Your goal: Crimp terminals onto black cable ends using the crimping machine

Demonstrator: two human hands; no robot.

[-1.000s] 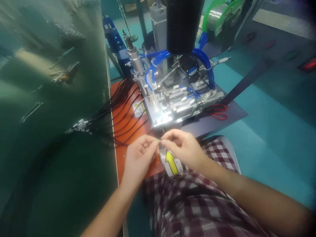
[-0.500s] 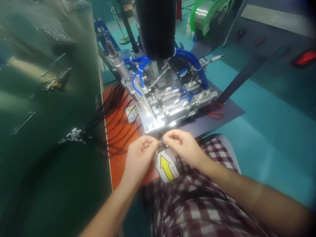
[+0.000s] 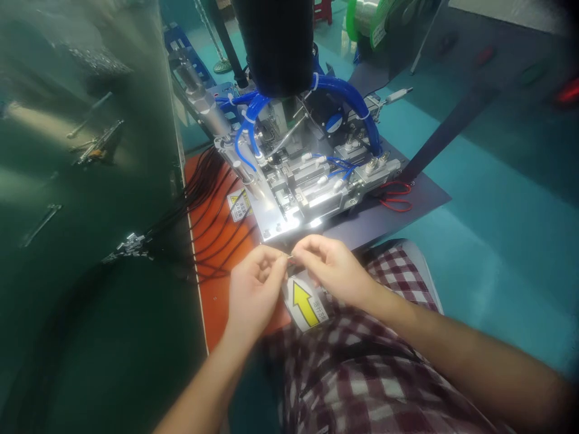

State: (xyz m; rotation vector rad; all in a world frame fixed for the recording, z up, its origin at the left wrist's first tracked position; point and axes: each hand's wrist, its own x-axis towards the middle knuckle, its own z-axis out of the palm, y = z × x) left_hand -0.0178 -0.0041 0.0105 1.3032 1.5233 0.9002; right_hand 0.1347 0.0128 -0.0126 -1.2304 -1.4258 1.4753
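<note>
My left hand [image 3: 254,286] and my right hand [image 3: 329,263] meet fingertip to fingertip over the front edge of an orange work plate [image 3: 215,295]. Both pinch a tiny dark part [image 3: 289,258] between them; it is too small to name. Just beyond the fingers stands a metal machine fixture [image 3: 298,187] with blue air hoses [image 3: 344,96] and a lit front edge. A white label with a yellow arrow [image 3: 306,303] lies under my hands.
A bundle of black cables [image 3: 203,211] runs left across the orange plate to metal connectors [image 3: 129,246] on a green surface. Red-handled scissors [image 3: 395,198] lie right of the fixture. A black cylinder [image 3: 275,42] hangs above it. My checked clothing [image 3: 362,374] fills the foreground.
The view has drifted slightly, so the machine sits a little further left and lower. My hands keep their pinch together in nearly the same place.
</note>
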